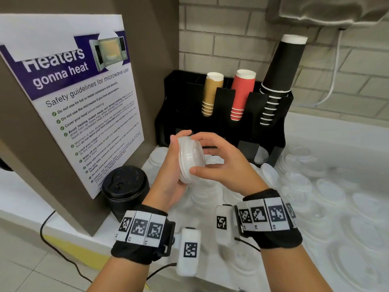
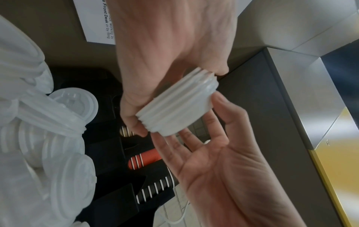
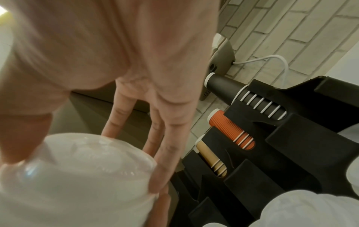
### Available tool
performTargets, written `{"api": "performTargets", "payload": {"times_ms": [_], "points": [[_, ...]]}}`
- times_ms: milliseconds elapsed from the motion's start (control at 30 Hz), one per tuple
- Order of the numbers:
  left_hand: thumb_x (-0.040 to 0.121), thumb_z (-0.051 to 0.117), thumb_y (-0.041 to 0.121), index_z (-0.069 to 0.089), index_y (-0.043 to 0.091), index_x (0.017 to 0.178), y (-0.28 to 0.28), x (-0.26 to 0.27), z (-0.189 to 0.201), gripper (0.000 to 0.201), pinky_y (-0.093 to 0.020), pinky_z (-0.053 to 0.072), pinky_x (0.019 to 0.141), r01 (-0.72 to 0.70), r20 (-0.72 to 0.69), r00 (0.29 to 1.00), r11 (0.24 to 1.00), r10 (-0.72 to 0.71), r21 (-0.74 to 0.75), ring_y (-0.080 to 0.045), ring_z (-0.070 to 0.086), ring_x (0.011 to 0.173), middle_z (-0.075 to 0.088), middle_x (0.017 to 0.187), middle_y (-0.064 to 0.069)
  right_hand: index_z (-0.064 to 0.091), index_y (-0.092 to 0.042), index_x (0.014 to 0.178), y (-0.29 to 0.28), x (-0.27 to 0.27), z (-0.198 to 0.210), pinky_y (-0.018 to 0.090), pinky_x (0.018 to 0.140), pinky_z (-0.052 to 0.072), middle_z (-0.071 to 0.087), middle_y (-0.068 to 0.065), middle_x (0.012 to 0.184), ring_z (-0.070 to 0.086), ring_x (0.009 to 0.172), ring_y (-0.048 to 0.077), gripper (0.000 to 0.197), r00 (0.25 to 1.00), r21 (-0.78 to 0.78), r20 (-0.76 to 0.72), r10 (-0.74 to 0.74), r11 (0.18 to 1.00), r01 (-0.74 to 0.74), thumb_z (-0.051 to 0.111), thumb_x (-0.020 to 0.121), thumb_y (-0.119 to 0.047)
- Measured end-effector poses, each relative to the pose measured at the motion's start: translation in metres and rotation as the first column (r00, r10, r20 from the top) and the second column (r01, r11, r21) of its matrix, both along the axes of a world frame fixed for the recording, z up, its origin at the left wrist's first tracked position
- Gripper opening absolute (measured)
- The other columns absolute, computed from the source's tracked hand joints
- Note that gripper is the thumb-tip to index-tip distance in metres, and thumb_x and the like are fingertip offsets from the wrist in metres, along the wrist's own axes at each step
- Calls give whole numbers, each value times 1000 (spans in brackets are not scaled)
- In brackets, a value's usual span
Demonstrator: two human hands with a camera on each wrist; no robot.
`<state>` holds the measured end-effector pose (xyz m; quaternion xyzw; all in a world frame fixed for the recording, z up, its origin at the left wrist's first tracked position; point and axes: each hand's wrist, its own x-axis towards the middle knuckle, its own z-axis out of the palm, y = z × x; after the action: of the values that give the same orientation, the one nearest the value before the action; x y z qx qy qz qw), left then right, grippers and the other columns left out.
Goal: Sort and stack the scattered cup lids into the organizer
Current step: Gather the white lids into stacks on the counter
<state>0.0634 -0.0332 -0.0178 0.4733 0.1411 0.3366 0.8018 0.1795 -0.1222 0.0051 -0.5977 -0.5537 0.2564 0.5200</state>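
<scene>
A stack of white lids (image 1: 190, 160) is held on edge between the left hand (image 1: 168, 165) and right hand (image 1: 219, 160), axis roughly level, before the black organizer (image 1: 271, 127), where tan, red and black cups are slotted.

A microwave safety poster (image 1: 69, 98) headed "Heaters gonna heat" is stuck to a brown panel (image 1: 31, 165) at the left of the white counter (image 1: 25, 199), and a black paper cup with a black sip lid (image 1: 124, 188) stands on the counter just beside the panel's lower corner. A white cable (image 1: 334, 76) runs down the pale brick wall (image 1: 231, 39) behind, while a black cable (image 1: 54, 245) trails over the counter's front edge
</scene>
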Motion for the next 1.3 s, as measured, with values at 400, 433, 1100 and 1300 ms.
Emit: {"api": "performTargets", "payload": {"times_ms": [400, 433, 1100, 1300], "points": [[75, 59, 25, 57, 26, 104, 19, -12, 22, 29, -34, 45, 63, -140, 30, 989, 987, 142, -75, -23, 57, 87, 56, 101, -7, 54, -35, 125, 27, 17, 17, 21, 93, 49, 59, -5, 119, 58, 109, 9, 39, 993, -95, 121, -1, 995, 12, 62, 87, -40], [74, 58, 26, 57, 28, 99, 23, -18, 26, 26, -32, 45, 59, -171, 26, 984, 983, 174, -69, -21, 56, 83, 55, 96, -3, 56, -28, 125, 36, 24, 18, 21, 93, 47, 59, -2, 118, 57, 107, 12, 33, 964, -158, 265, -19, 985, 63, 57, 93, -36], [75, 58, 32, 63, 35, 102, 37, -52, 38, 27, -35, 43, 67, -263, -9, 965, 963, 263, -64, -30, 48, 102, 52, 108, -1, 59, -18, 123, 121, -13, -42, 25, 69, 42, 62, -1, 96, 59, 86, 18, 36, 426, -659, 704, 568, 746, 94, 57, 89, -28], [75, 58, 32, 64, 37, 98, 38, -48, 42, 24, -35, 43, 67, -262, -9, 965, 963, 262, -67, -29, 48, 101, 52, 110, -1, 32, -17, 95, 138, -28, -87, 25, 43, 31, 46, -1, 67, 43, 57, 14, 77, 387, -592, 776, 498, 787, 174, 83, 51, -54]]}}
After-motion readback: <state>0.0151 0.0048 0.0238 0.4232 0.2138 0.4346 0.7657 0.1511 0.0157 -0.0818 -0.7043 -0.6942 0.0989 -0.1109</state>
